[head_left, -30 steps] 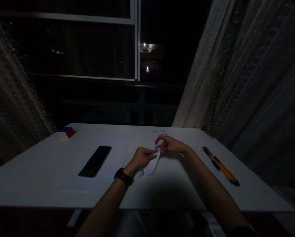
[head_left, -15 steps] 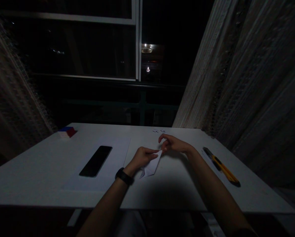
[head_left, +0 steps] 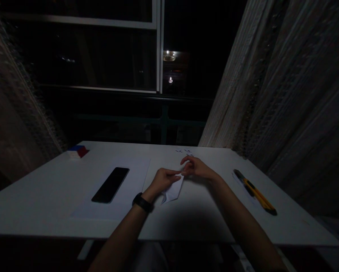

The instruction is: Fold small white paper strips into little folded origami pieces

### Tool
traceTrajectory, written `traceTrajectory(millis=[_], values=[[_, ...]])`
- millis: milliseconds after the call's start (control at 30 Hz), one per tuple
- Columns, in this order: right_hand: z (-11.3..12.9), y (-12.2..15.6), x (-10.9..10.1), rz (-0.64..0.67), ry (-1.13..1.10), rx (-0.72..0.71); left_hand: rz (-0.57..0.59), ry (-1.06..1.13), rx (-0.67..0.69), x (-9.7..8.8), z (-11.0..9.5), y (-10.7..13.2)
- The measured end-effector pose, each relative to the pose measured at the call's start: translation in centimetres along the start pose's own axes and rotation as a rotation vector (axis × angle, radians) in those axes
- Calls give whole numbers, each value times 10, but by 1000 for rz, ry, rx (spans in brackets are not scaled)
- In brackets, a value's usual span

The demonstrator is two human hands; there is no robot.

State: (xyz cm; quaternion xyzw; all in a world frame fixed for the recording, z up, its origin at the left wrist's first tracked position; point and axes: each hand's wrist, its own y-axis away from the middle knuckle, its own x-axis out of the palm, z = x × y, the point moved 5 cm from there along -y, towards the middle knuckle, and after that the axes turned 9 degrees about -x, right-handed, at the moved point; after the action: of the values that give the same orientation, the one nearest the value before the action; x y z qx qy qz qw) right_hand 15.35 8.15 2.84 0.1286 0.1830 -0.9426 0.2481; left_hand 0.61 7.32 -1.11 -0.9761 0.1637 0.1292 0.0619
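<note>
A folded piece of white paper (head_left: 174, 191) lies on the white table (head_left: 44, 196) in dim light. My left hand (head_left: 163, 179), with a dark watch on its wrist, has its fingers curled and pressed on the paper's upper left part. My right hand (head_left: 195, 167) pinches the paper's far tip between thumb and fingers, touching the left hand's fingertips. Both hands are closed on the paper.
A black phone (head_left: 110, 185) rests on a white sheet (head_left: 135, 177) to the left. A colourful cube (head_left: 76, 151) sits at the far left corner. A yellow and black utility knife (head_left: 256, 192) lies at the right. Small paper scraps (head_left: 184, 151) lie beyond the hands. Curtains hang on both sides.
My right hand has shifted slightly left, closing in on the paper's far tip until it meets the left fingertips. The left hand and the paper have hardly moved.
</note>
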Motion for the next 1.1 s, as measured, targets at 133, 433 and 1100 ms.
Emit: traceTrajectory(millis=[133, 433, 1100], values=[[-2, -3, 6, -64, 13, -37, -18, -47, -3, -1, -4, 2], [-8, 0, 17, -192, 22, -81, -189, -10, -5, -9, 2, -2], [-21, -1, 29, -407, 42, -139, -323, 327, -122, -18, 2, 0]])
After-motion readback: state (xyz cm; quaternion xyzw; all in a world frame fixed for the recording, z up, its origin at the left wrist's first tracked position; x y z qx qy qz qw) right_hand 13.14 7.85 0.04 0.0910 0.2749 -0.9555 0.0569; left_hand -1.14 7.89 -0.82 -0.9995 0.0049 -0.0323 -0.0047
